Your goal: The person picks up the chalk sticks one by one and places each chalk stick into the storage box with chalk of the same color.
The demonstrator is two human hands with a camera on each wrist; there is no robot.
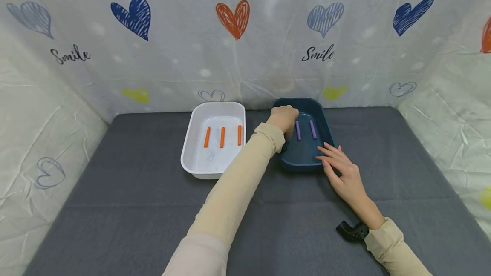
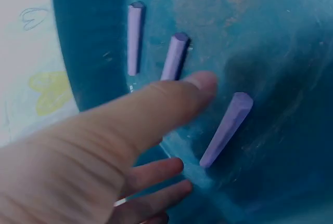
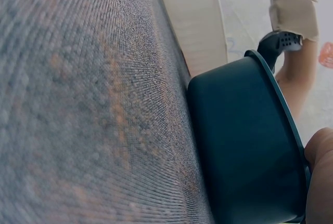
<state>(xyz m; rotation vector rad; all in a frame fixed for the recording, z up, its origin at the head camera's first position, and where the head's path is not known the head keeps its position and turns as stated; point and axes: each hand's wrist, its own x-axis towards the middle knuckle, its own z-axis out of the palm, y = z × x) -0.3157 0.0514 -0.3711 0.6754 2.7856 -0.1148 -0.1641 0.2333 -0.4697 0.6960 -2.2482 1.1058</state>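
My left hand (image 1: 284, 118) reaches into the dark teal tray (image 1: 307, 168) with its thumb (image 2: 182, 94) stretched out and its other fingers loosely bent. Nothing is between them. Just beyond the thumb tip lies one purple chalk stick (image 2: 227, 129) on the tray floor, hidden from the head view by the hand. Two more purple chalk sticks (image 1: 298, 130) (image 1: 313, 130) lie beside it, one partly behind the thumb in the left wrist view. My right hand (image 1: 345, 173) rests at the tray's near right corner, fingers straight over the rim.
To the left stands a white tray (image 1: 186, 156) with three orange chalk sticks (image 1: 222, 137) lying apart in it. Both trays are on a dark grey cloth (image 1: 130, 191). A curtain printed with hearts (image 1: 232, 19) hangs behind. A black strap device (image 1: 353, 231) is on the right wrist.
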